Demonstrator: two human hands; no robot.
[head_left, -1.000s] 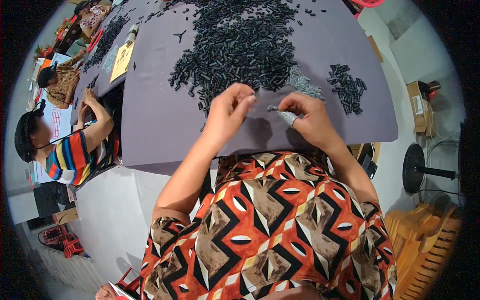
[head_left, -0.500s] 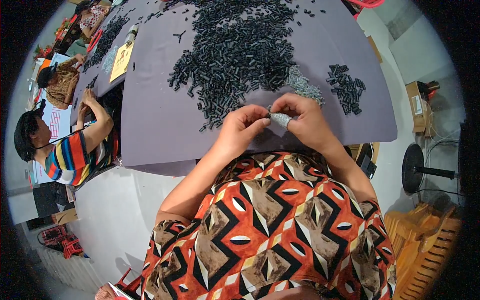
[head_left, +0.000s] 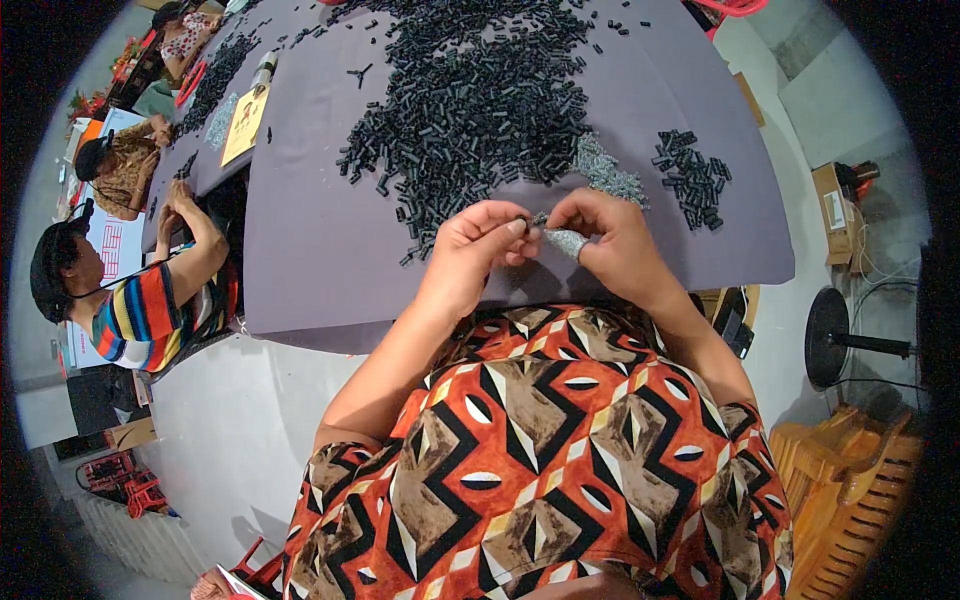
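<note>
Over the near part of the table, both my hands meet at chest height. My left hand (head_left: 476,248) pinches a small black tube-shaped piece (head_left: 530,224) between thumb and fingertips. Close beside it, the fingers of my right hand (head_left: 612,240) are pressed together at the piece's right end; a tiny silvery bit (head_left: 541,217) shows there. A silvery-grey patch (head_left: 567,242) lies at the right fingers; whether it is a wrap or a clump of small parts I cannot tell. Just beyond my hands spread a large heap of black tube pieces (head_left: 480,110) and a pile of small silvery parts (head_left: 608,172).
A smaller group of black pieces (head_left: 690,178) lies to the right on the grey-covered table (head_left: 310,240). A three-armed black piece (head_left: 360,75) lies far left. Co-workers, one in a striped shirt (head_left: 150,315), sit at the left. A wooden chair (head_left: 840,490) and a black fan (head_left: 826,338) stand right.
My left hand has turned and drawn slightly left, so the black piece in its fingertips shows more. My right fingers have shifted a little but stay beside it.
</note>
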